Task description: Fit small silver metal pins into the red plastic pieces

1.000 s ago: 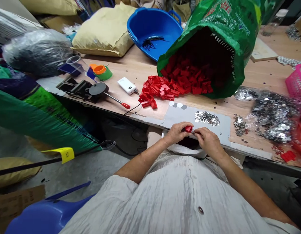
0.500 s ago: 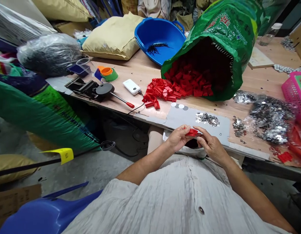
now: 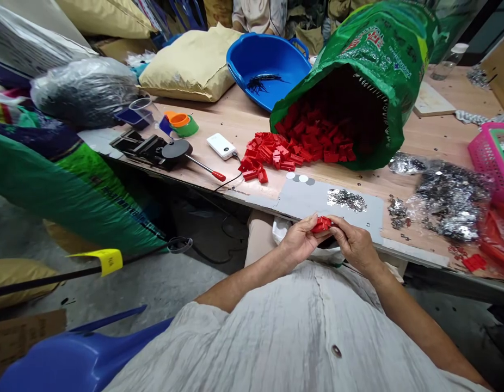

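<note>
A small red plastic part [image 3: 322,224] is pinched between the thumb and fingers of my left hand [image 3: 300,239], just off the table's front edge. My right hand [image 3: 355,244] has its thumb and forefinger closed together at the part's right end; whatever tiny piece they may hold is hidden. Beyond my hands, shiny small metal pieces [image 3: 346,200] lie spread on a grey board [image 3: 305,197]. Further back, a pile of similar red parts [image 3: 272,151] spills from the mouth of a green sack [image 3: 382,71] lying on its side.
Plastic bags of metal pieces [image 3: 454,201] and a pink basket [image 3: 491,158] sit at the right. A black lever tool [image 3: 174,149], a white power bank [image 3: 221,146] and a blue basin [image 3: 272,60] stand left and back. A blue chair [image 3: 72,359] is behind at lower left.
The red part has been turned and lowered slightly in my left hand. My right fingers have drawn together and come against its right end.
</note>
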